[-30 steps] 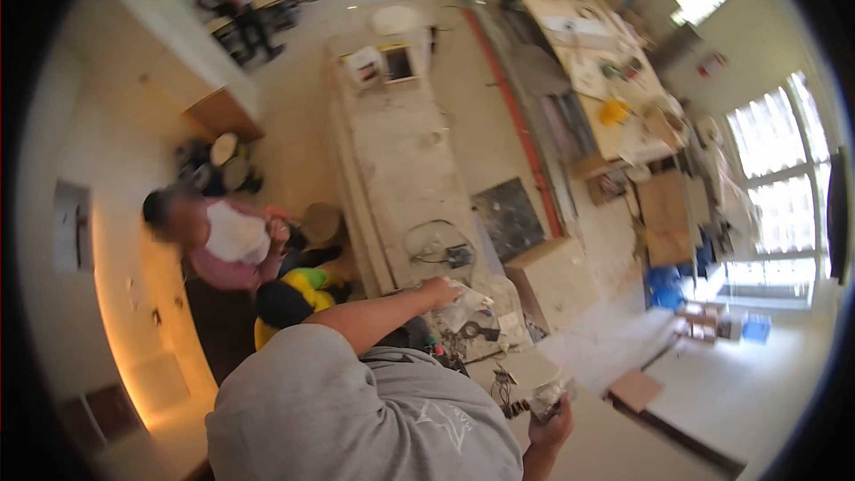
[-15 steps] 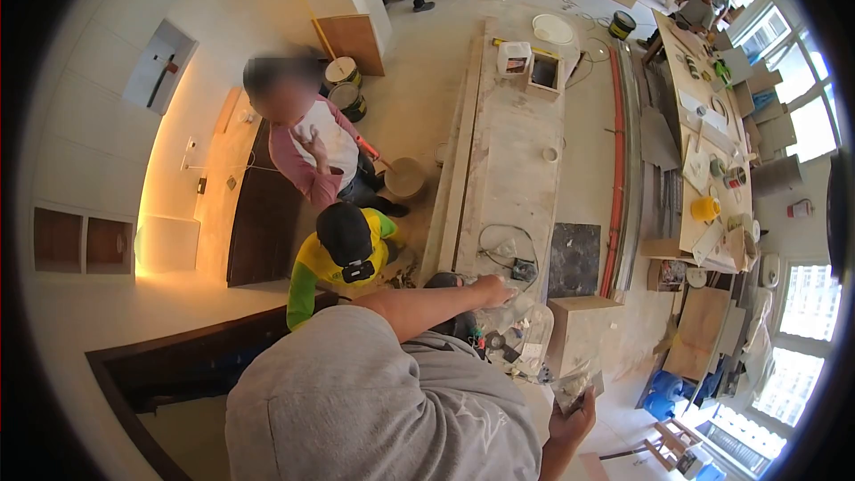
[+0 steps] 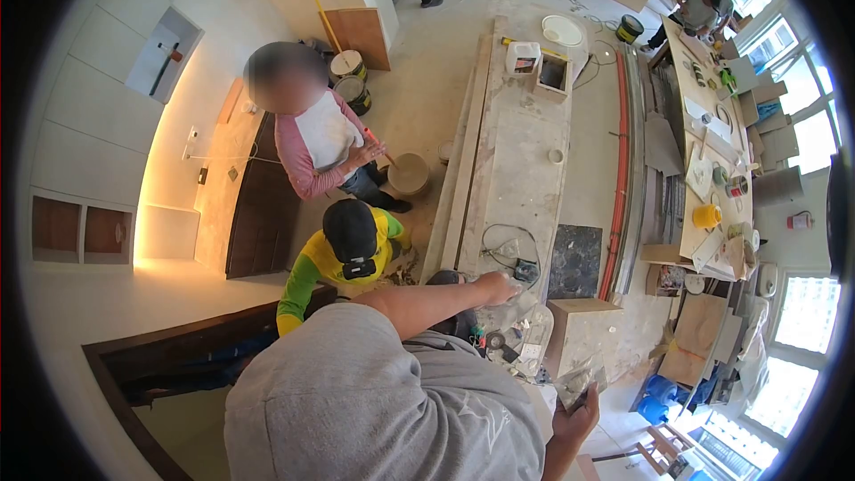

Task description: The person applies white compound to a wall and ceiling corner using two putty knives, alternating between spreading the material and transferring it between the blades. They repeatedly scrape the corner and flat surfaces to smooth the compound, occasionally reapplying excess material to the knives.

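Observation:
My left hand reaches over the near end of the long work surface, fingers drawn together at some clear plastic. What they hold is too small to make out. Close by lie a dark boxy device and its looped cable. A clear plastic packet with greyish contents is gripped in my right hand, low on the right. Between the hands, a clear tray bears a black roll of tape and small hardware. A plain box stands beside the tray.
A person in a yellow-green shirt is low at my left; another, in pink sleeves, stands behind near a bucket. Farther along the work surface are a white jug and an open box. A cluttered table runs along the right.
The person in pink sleeves has lowered a hand from the chest to the red-handled stick. My hands stay nearly in place, the packet raised slightly. The view has shifted a little.

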Motion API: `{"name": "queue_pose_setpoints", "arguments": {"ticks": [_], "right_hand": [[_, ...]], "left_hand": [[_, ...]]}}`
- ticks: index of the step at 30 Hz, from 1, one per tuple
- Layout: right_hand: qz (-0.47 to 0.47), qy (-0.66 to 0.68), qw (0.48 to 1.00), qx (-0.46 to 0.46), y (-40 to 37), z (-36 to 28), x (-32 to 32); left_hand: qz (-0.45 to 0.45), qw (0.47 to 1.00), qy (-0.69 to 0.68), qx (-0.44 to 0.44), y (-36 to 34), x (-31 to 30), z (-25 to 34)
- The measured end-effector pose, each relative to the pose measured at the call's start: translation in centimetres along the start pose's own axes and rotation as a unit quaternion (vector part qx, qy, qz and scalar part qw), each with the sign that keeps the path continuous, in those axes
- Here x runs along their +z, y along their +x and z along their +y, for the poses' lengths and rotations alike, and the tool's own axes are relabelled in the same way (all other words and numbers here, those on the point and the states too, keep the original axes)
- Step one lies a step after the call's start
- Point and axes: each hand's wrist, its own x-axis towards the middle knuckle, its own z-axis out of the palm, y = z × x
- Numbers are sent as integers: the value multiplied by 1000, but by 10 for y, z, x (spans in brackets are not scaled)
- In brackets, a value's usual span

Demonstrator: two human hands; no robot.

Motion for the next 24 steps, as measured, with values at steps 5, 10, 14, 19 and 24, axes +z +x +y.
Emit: {"name": "queue_pose_setpoints", "arguments": {"ticks": [5,10,14,19,24], "right_hand": [[-10,-7,1000,0,-2,1,3],[-23,20,1000,-3,1,5,1],[-4,67,998,-10,-11,-4,18],[68,27,996,-48,-25,2,-5],[114,132,982,-66,-41,11,-30]], "left_hand": [[28,999,3,29,-1,0,-2],[-2,1000,18,4,-8,-10,12],[-29,999,-9,-18,1,-3,10],[-82,995,60,-18,4,-7,32],[-101,992,71,1,16,-7,60]]}}
